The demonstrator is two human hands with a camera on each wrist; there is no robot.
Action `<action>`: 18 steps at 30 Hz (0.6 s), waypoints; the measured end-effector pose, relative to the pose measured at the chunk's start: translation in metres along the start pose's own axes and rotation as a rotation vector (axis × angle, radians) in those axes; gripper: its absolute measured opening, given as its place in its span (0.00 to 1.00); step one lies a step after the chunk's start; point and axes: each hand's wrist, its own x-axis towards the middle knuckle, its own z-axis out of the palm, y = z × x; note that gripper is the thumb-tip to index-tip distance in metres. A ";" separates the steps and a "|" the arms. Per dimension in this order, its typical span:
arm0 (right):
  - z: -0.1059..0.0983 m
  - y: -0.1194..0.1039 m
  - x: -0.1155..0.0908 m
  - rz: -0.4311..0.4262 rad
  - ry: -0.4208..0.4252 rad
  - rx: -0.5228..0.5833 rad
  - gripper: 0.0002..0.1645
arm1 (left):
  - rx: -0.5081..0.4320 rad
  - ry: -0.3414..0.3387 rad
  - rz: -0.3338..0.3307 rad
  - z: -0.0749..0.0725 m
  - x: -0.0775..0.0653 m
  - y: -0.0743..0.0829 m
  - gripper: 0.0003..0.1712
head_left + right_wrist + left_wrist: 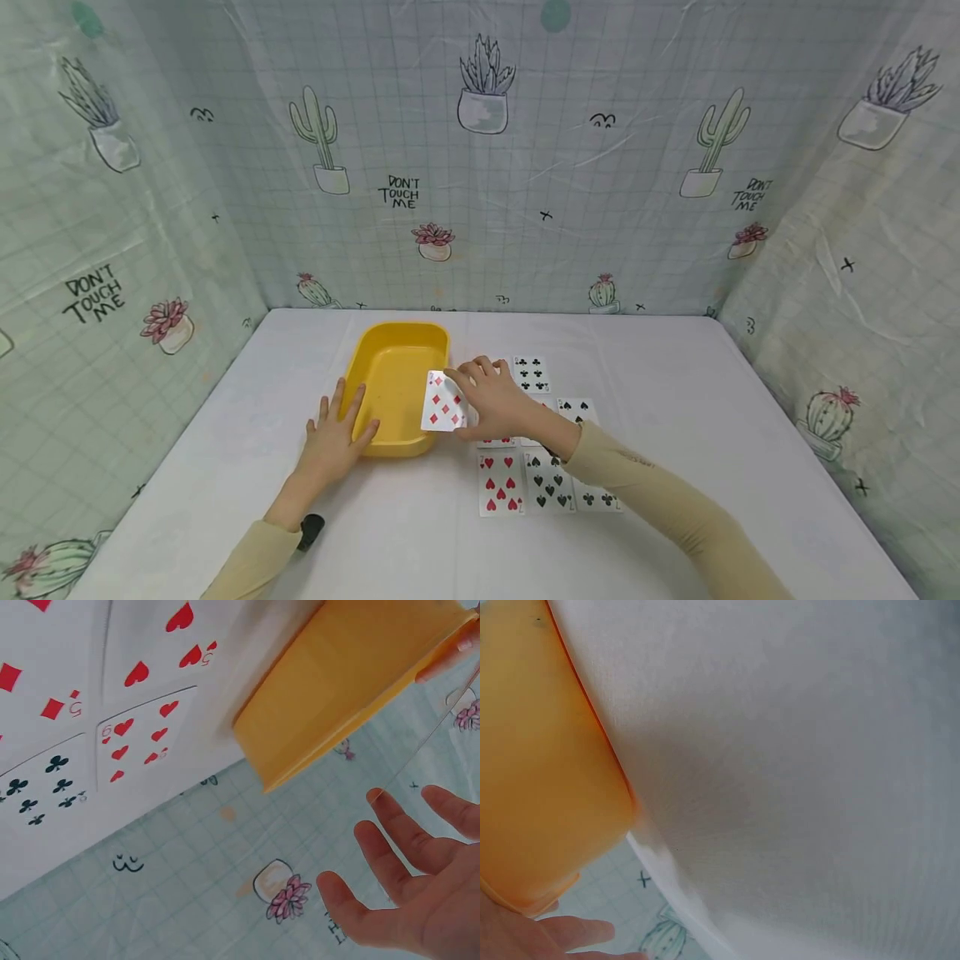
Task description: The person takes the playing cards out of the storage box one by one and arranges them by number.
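In the head view my right hand (495, 402) pinches a diamonds playing card (441, 407) at its right edge, face up over the right side of a yellow tray (393, 379). The right wrist view shows this card edge-on as a thin line (427, 741), with the other fingers spread apart. My left hand (330, 440) lies at the tray's left front rim with spread fingers. Beneath the right forearm are rows of face-up cards, some partly hidden. The front row has a seven of hearts (501, 483), a seven of spades (549, 483) and a clubs card (598, 498).
A six of clubs (531, 375) lies in the back row, beside a six of hearts (139, 739) that the right hand mostly covers in the head view. White cloth covers the table (675, 417). Patterned fabric (585, 167) hangs behind and at both sides.
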 end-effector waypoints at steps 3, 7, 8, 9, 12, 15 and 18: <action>0.001 0.006 -0.012 0.008 0.008 0.019 0.50 | 0.002 -0.001 0.003 -0.002 0.000 0.000 0.40; 0.002 0.011 -0.028 0.010 0.016 0.040 0.51 | 0.001 -0.006 -0.002 -0.004 -0.002 0.002 0.40; 0.002 0.012 -0.031 0.006 0.021 0.037 0.51 | -0.001 -0.007 -0.003 -0.005 -0.002 0.002 0.40; 0.002 0.013 -0.034 0.004 0.025 0.032 0.51 | -0.002 -0.010 -0.005 -0.005 -0.002 0.002 0.40; 0.003 0.016 -0.043 0.002 0.038 0.016 0.51 | -0.003 -0.015 -0.008 -0.004 -0.003 0.002 0.40; 0.004 0.019 -0.051 0.008 0.052 0.014 0.50 | -0.001 -0.020 -0.009 -0.004 -0.003 0.003 0.40; 0.005 0.023 -0.060 0.013 0.059 0.032 0.50 | -0.003 -0.018 -0.006 -0.003 -0.002 0.003 0.40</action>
